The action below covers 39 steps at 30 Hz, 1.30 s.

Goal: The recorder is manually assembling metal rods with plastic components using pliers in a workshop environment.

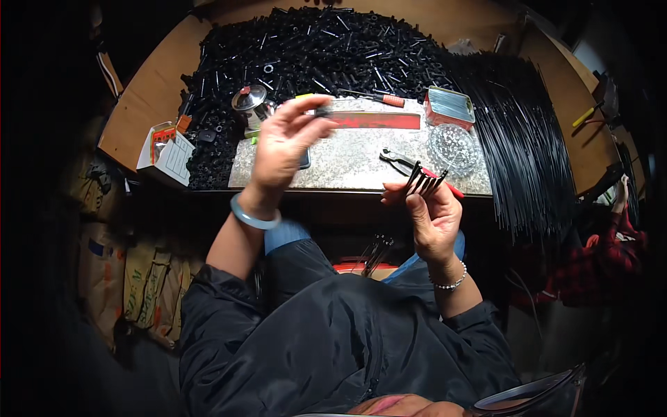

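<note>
My right hand (436, 226) is raised over the table's near edge, closed on a fan of several thin black strips (425, 182) that stick up from between thumb and fingers. My left hand (281, 149) hangs over the left part of the pale work surface (340, 163), smeared by motion. Its thumb and fingers curve toward each other, and a dark blur shows at their tips; whether it is held I cannot tell. Close to my right hand lie pliers (396, 161) with red handles, partly hidden by the fingers, and a clear glass dish (453, 147).
A heap of small black parts (319, 52) covers the back. Long black rods (524, 139) overhang the right edge. Around the surface are a red strip (379, 121), a tin (449, 108), a metal pot (250, 101) and a white box (167, 156). A person's checked sleeve (604, 257) shows at right.
</note>
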### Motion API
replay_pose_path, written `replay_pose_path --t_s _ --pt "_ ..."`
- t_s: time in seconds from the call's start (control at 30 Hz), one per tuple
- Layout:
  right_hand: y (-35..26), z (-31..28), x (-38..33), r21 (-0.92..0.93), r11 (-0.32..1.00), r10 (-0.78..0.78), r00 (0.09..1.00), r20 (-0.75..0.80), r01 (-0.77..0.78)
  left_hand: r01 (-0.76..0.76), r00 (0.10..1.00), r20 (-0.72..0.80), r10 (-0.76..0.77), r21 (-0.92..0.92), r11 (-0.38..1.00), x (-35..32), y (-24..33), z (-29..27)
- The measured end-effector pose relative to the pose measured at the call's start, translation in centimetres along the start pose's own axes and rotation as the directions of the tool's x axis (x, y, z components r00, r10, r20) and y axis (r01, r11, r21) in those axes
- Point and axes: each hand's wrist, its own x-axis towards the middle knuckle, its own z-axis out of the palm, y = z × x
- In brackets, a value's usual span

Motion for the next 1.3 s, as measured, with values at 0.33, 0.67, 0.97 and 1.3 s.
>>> replay_pose_path --t_s 0.33,0.67,0.97,1.3 --pt "-2.7 -1.2 0.7 0.202 0.967 0.110 0.972 0.207 -0.153 0.091 0.919 0.392 0.044 -0.320 0.943 1.0 1.7 8.4" --pt "-0.1 -1.1 -0.5 0.199 0.972 0.105 0.988 0.114 -0.126 0.355 0.905 0.384 -0.181 -0.449 0.820 -0.5 0.6 8.8" --pt "-0.3 -1.1 -0.8 0.183 0.977 0.091 0.989 0.118 -0.111 0.426 0.881 0.419 -0.220 -0.498 0.756 -1.1 0.6 9.1" --pt "0.2 -1.5 -1.0 0.184 0.975 0.105 0.988 0.110 -0.124 0.437 0.879 0.423 -0.221 -0.528 0.728 -0.9 0.7 9.4"
